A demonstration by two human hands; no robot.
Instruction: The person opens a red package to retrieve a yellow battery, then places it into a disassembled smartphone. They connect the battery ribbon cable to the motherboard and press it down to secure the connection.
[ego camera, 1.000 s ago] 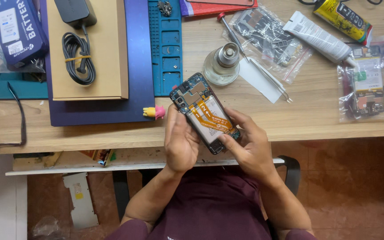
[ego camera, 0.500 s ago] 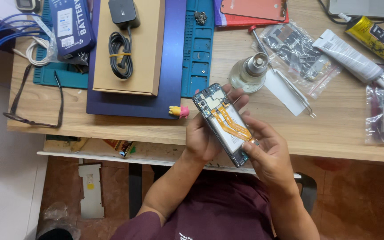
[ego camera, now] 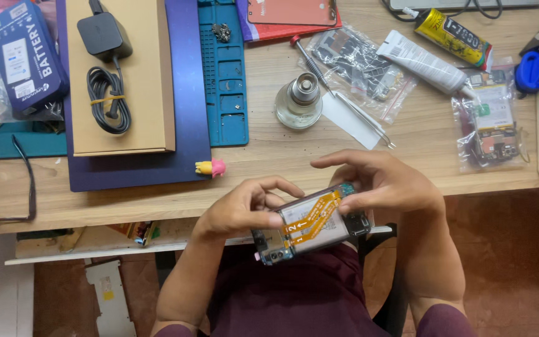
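An opened phone (ego camera: 312, 226) with its back cover off lies across my lap, below the table's front edge. Orange flex cables cross its grey battery. My left hand (ego camera: 239, 211) grips the phone's left end, thumb pressed on the inside. My right hand (ego camera: 383, 184) holds the right end, with fingers bent over the top edge and the index finger stretched out to the left above it.
On the wooden table (ego camera: 282, 156) stand a small glass bottle with a metal cap (ego camera: 299, 100), tweezers (ego camera: 360, 122), a glue tube (ego camera: 425, 62), bagged parts (ego camera: 491, 128), a blue mat (ego camera: 223, 75), a cardboard box with a charger (ego camera: 110, 75) and glasses (ego camera: 23, 181).
The phone has swung from a steep diagonal over the table edge to nearly level and lower, over my lap. Both hands moved down with it.
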